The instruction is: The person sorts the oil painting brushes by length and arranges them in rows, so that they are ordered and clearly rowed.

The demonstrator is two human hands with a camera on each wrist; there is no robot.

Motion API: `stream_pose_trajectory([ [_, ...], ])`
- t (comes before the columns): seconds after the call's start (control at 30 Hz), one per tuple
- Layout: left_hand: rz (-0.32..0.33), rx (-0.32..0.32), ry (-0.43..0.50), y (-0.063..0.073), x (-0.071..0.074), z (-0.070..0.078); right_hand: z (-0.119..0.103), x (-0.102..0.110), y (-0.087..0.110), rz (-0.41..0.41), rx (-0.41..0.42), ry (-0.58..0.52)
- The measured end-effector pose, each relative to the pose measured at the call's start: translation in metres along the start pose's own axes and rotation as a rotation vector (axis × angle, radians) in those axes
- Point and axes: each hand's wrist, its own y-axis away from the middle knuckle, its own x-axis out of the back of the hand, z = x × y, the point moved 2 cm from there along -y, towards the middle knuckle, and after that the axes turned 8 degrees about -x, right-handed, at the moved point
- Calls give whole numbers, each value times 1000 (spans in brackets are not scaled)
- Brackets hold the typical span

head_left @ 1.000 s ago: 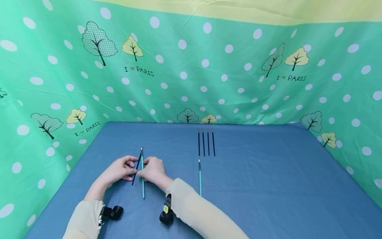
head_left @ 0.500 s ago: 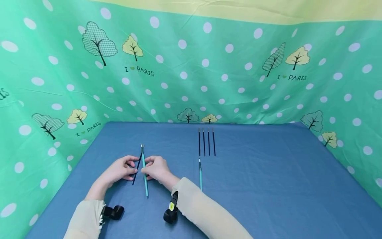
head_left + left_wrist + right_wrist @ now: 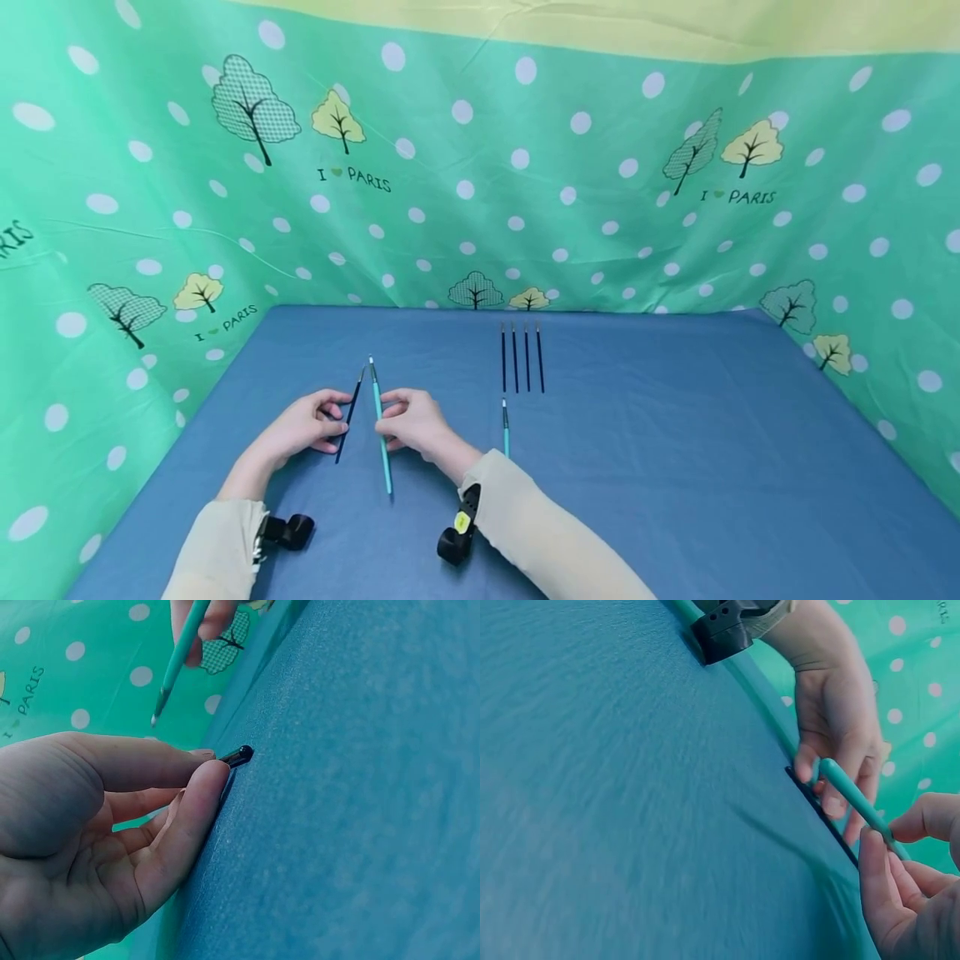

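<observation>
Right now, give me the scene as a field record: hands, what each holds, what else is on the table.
left hand: holds the dark brush, which lies on the table
right hand: pinches the teal brush, lifted off the cloth in the right wrist view
brush tips: close together at the far end, apart at the near end
row of dark brushes: four, side by side, far centre, untouched
second teal brush: lies alone just below that row
backdrop: green dotted cloth with trees

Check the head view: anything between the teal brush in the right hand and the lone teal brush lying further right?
Head view: only the right hand, pinching the held teal brush, and bare blue cloth before the lone teal brush.
</observation>
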Motion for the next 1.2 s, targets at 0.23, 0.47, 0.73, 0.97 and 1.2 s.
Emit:
stream_pose_trajectory([
  [0.23, 5, 11, -32, -2, 0, -1, 4, 25, 7, -57, 40, -11],
  [0.47, 17, 6, -73, -3, -3, 5, 5, 46, 16, -71, 76, 19],
  [0.73, 88, 35, -175, -5, -10, 13, 8, 67, 25, -59, 73, 51],
  [0.97, 142, 60, -290, -9, -14, 19, 13, 88, 34, -70, 76, 71],
  [1.2, 139, 80, -284, -12, -13, 20, 25, 109, 42, -69, 70, 98],
])
